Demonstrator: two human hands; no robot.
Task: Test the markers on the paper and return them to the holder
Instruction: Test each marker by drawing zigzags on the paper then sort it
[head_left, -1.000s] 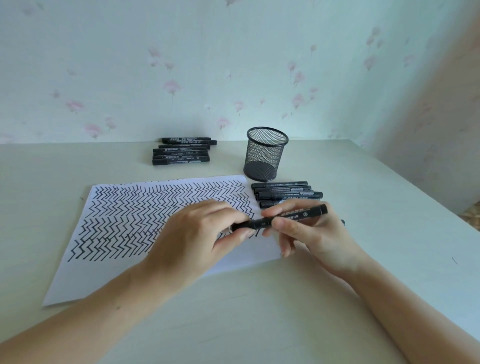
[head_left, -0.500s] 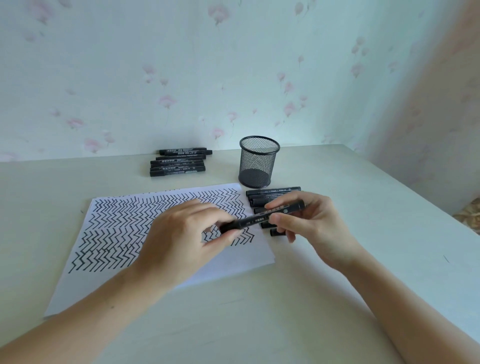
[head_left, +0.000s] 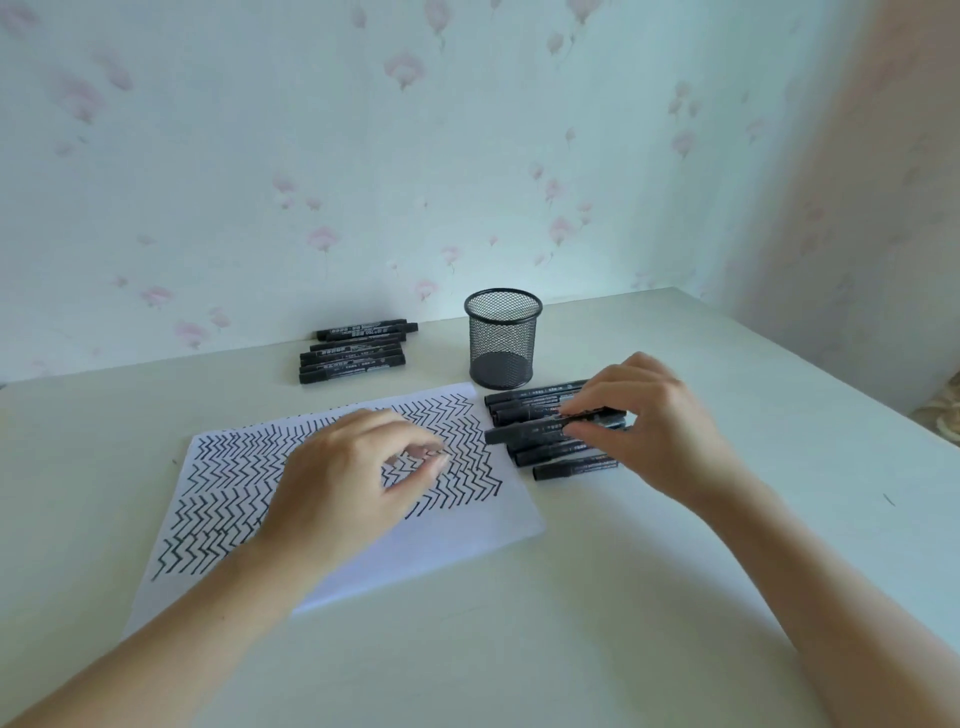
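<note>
A white sheet of paper (head_left: 467, 535) covered with black zigzag lines lies on the table. My left hand (head_left: 343, 483) hovers over it, fingers loosely curled, holding nothing. My right hand (head_left: 644, 421) grips a capped black marker (head_left: 524, 430) by its rear half, low over a pile of several black markers (head_left: 566, 457) right of the paper. A black mesh holder (head_left: 502, 338) stands upright just behind that pile; I see no markers in it.
A second group of several black markers (head_left: 358, 351) lies at the back near the flowered wall. The pale table's (head_left: 779, 519) right edge runs diagonally at the far right, beside a side wall.
My left hand has let go of the marker's tip end and stayed over the paper. My right hand carried the marker right and back, down onto the pile beside the holder.
</note>
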